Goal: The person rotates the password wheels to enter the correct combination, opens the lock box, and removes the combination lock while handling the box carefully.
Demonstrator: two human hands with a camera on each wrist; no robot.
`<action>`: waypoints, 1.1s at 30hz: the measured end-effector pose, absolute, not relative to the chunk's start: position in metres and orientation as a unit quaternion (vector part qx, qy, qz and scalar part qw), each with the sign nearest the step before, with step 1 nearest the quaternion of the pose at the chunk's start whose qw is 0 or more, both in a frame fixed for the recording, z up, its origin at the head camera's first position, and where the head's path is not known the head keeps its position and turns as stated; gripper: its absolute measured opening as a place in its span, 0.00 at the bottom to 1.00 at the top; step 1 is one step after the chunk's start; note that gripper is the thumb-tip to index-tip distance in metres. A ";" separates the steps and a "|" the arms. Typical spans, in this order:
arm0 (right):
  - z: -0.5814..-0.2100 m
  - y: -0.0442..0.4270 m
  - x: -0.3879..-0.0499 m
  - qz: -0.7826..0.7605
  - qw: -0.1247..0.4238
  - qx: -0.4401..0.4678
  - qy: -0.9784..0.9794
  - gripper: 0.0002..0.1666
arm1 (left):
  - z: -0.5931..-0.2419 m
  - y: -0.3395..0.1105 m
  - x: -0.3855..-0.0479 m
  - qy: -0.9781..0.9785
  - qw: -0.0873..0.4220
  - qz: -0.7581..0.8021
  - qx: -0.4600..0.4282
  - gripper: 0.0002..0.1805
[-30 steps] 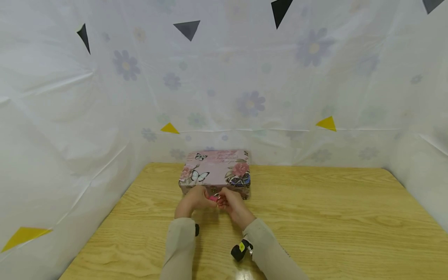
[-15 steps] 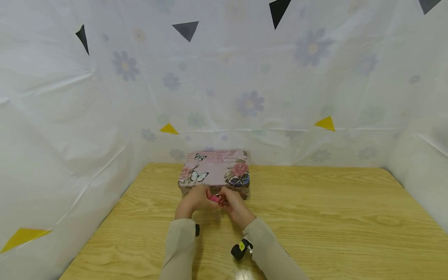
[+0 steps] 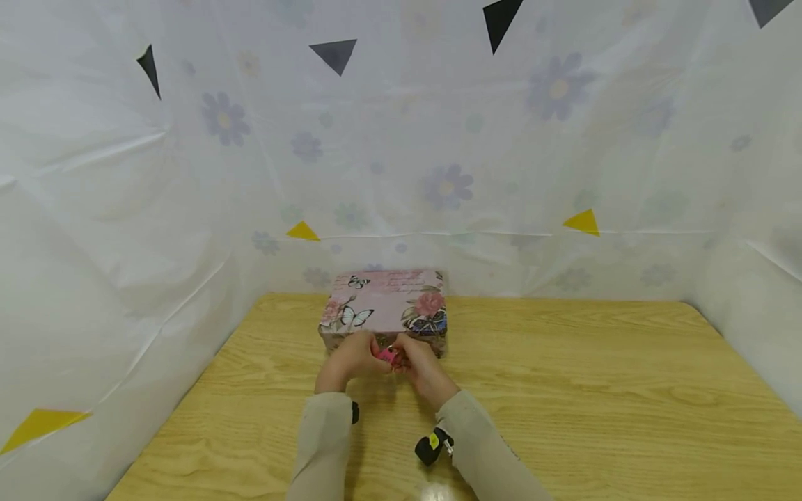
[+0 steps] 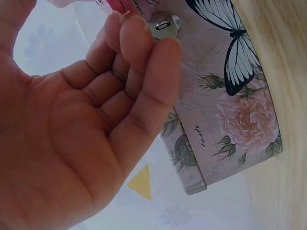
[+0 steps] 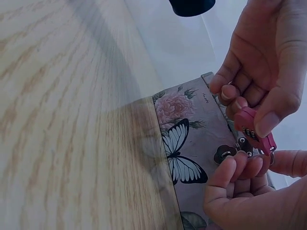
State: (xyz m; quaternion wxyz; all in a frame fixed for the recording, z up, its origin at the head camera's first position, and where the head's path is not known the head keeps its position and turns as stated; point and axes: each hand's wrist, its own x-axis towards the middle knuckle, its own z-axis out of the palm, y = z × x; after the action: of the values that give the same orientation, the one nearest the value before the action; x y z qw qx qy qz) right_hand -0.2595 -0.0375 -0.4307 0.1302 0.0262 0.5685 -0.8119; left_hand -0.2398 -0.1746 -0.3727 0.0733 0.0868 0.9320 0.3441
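A pink combination padlock (image 3: 386, 355) with a row of number dials is held between both hands, in front of a box (image 3: 388, 303) printed with butterflies and roses. My left hand (image 3: 354, 358) grips its body, the thumb lying across it beside the dials in the right wrist view. From the other side, the fingers of my right hand (image 3: 426, 365) pinch at the metal shackle (image 5: 272, 158). Right behind the fingers sits the metal clasp (image 5: 224, 154) on the box front. The box lid is down. Fingers hide part of the shackle, so I cannot tell whether it passes through the clasp.
The box stands at the back of the wooden table (image 3: 564, 390), close to a white flowered sheet (image 3: 388, 139) that hangs behind and at both sides. A black wrist camera (image 3: 429, 449) is strapped by the right cuff. Yellow and dark triangles mark the sheet.
The padlock has turned slightly between the fingers, so more of its pink face shows from the head. Both hands otherwise keep nearly the same place, and the box has not moved.
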 end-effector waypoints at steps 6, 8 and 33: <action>-0.430 -0.037 -0.258 -0.802 0.125 0.024 0.584 0.10 | -0.372 -0.174 -0.239 0.933 0.078 0.341 0.086 0.18; -0.430 -0.037 -0.258 -0.797 0.122 0.025 0.591 0.09 | -0.372 -0.173 -0.239 0.933 0.077 0.342 0.082 0.19; -0.403 -0.021 -0.255 -0.676 0.105 -0.046 0.728 0.13 | -0.368 -0.164 -0.237 0.937 0.069 0.339 0.037 0.24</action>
State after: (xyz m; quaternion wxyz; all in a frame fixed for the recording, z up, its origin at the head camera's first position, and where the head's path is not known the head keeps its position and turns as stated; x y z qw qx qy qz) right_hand -0.2550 -0.0213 -0.4029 0.1046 -0.0457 0.7278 -0.6763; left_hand -0.2365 -0.1644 -0.3680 0.0689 0.0371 0.9374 0.3394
